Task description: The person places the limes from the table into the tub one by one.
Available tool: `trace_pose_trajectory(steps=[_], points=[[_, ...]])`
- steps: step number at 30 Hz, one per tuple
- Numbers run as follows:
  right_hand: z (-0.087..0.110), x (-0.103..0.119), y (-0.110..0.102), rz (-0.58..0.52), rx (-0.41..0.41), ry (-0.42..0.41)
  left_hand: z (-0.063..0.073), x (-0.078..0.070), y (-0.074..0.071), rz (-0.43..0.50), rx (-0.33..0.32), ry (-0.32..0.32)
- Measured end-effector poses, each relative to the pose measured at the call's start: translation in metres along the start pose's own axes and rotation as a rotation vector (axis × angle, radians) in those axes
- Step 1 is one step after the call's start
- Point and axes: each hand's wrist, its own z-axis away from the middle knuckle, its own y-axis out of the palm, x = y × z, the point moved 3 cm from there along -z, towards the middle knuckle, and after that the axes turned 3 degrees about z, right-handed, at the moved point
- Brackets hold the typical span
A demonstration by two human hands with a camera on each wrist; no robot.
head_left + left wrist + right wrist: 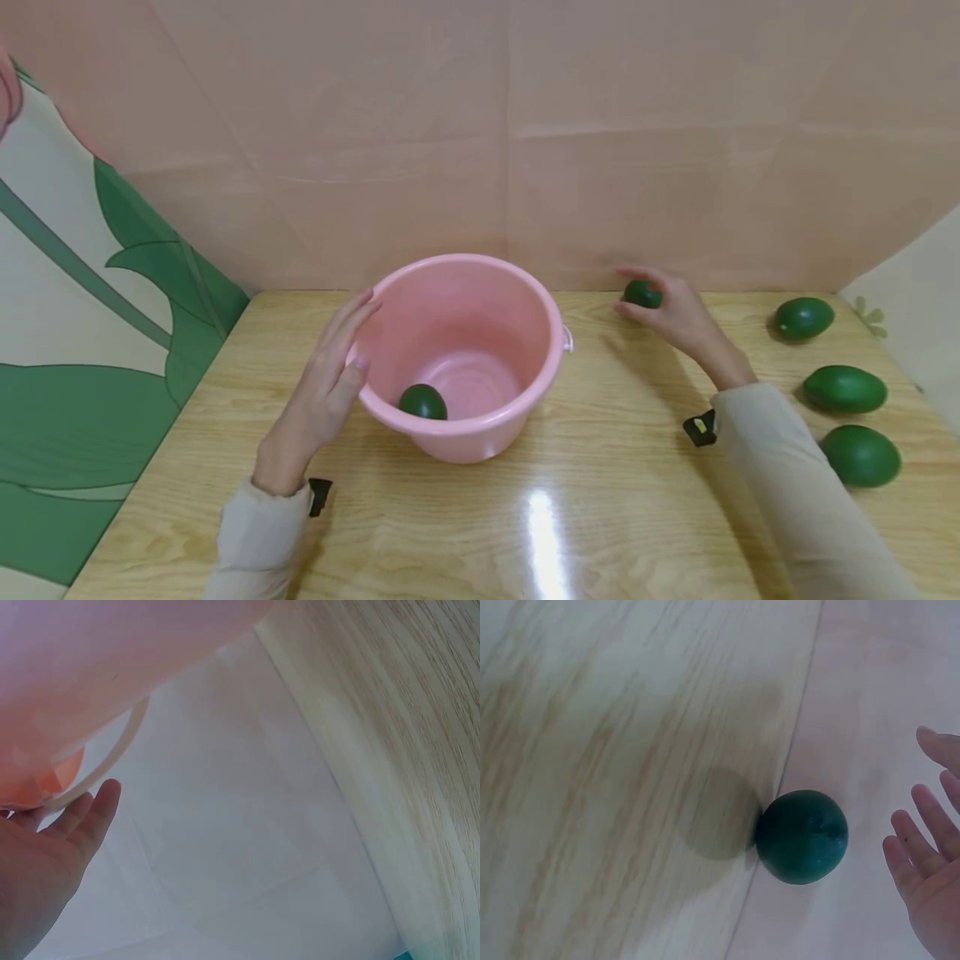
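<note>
A pink bucket point(467, 446) stands upright on the table, with one glossy green avocado-like fruit point(423, 402) inside at its near left. Along the bucket's left rim lies my left hand point(326, 379), its fingers nearly straight. The left wrist view shows the same fingers point(96, 817) beside the bucket's pale handle point(112, 754). At the back of the table, my right hand point(678, 317) is by another green fruit point(641, 293), thumb and fingers spread. In the right wrist view that fruit point(802, 837) sits on the wood, apart from the open fingers point(922, 855).
Three more green fruits, a far one point(804, 318), a middle one point(845, 389) and a near one point(861, 456), lie along the table's right side. A pinkish sheet point(465, 142) hangs behind the table point(420, 533). A leaf-patterned panel point(67, 417) borders the left.
</note>
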Motion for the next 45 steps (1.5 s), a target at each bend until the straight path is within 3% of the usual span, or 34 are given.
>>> trace_pose_trajectory(steps=[29,38,45], points=[[-0.003,-0.036,0.002,0.063,0.013,0.004,-0.001,0.0,0.0,0.004,0.001,0.01],[-0.001,-0.043,0.002,0.109,0.109,0.093,-0.001,-0.001,-0.002,-0.001,0.0,-0.002],[-0.001,-0.043,0.004,0.142,0.169,0.11,0.0,0.0,-0.002,0.002,0.003,-0.003]])
